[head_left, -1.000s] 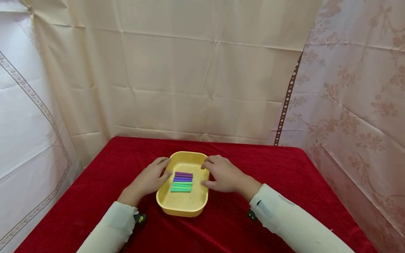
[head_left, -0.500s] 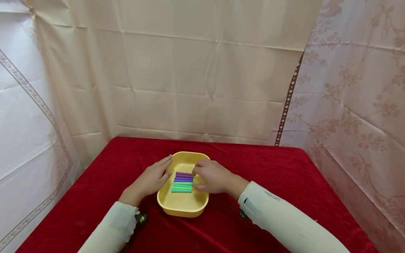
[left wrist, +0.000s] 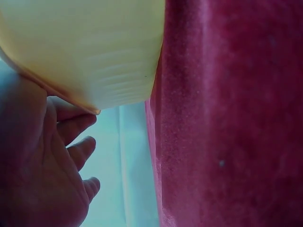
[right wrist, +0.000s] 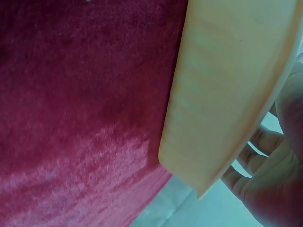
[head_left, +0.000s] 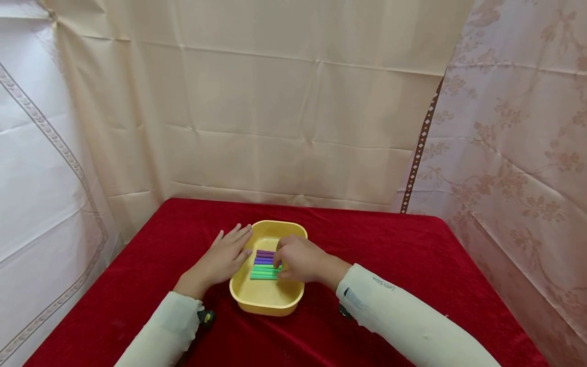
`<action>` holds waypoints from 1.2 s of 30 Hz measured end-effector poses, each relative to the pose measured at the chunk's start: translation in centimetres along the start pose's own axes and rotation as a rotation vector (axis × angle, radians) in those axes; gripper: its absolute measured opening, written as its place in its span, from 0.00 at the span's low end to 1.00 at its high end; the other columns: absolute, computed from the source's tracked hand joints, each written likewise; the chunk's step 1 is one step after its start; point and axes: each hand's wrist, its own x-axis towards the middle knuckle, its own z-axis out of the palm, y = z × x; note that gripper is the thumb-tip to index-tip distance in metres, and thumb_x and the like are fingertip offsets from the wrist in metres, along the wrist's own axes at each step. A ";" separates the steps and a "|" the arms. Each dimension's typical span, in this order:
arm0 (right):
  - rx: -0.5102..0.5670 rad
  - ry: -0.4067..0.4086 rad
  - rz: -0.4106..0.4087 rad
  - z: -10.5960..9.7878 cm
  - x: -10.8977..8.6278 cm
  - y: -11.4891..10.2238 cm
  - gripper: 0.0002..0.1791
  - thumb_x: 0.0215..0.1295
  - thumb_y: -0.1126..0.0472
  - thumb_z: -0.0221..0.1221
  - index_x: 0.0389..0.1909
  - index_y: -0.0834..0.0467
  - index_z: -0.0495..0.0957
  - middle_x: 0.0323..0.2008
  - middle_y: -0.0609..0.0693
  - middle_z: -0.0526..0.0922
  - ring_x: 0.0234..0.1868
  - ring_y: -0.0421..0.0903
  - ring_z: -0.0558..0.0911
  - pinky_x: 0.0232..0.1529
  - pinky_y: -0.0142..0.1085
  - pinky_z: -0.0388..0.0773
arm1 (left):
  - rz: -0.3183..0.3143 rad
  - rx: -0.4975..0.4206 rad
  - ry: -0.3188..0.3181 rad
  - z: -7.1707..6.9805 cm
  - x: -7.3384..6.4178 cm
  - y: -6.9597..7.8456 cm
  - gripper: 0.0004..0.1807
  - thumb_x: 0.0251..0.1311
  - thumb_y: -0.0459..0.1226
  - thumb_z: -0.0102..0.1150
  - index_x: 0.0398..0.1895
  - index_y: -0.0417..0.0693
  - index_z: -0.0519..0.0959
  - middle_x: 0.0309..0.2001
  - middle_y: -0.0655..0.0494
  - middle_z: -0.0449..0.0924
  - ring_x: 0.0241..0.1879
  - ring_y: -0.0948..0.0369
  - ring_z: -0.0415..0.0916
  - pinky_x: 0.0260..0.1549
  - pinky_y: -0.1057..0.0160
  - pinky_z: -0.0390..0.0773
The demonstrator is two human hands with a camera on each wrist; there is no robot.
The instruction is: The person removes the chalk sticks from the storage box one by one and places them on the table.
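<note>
A yellow plastic tray (head_left: 266, 300) holds a row of thin coloured sticks: purple sticks (head_left: 264, 253), blue-violet sticks (head_left: 264, 261) and green sticks (head_left: 262, 275). My left hand (head_left: 221, 259) lies along the tray's left rim, fingers straight and spread, thumb over the inside. In the left wrist view a fingertip meets the rim from outside. My right hand (head_left: 302, 259) reaches over the right rim, its bent index finger and thumb at the right ends of the green sticks. I cannot tell whether they pinch one. In the right wrist view the tray wall (right wrist: 218, 94) hides its fingertips.
The tray stands on a table covered in red velvet cloth (head_left: 380, 244). A cream curtain (head_left: 293, 127) hangs behind the table. Patterned curtains hang at the left and the right (head_left: 518, 153). A dark device (head_left: 206, 317) shows at the left wrist.
My right hand has moved left from the tray's right rim to the sticks, its index finger bending down. The left hand's fingers have spread slightly. The sticks keep their order.
</note>
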 end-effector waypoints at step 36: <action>-0.163 0.005 0.036 1.2 2.0 -1.6 0.14 0.52 0.52 0.76 0.16 0.39 0.81 0.41 0.40 0.81 0.43 0.42 0.72 0.39 0.37 0.72 | 0.002 0.016 -0.004 0.1 0.0 0.0 0.34 0.77 0.46 0.48 0.82 0.46 0.58 0.83 0.51 0.53 0.83 0.44 0.46 0.77 0.31 0.44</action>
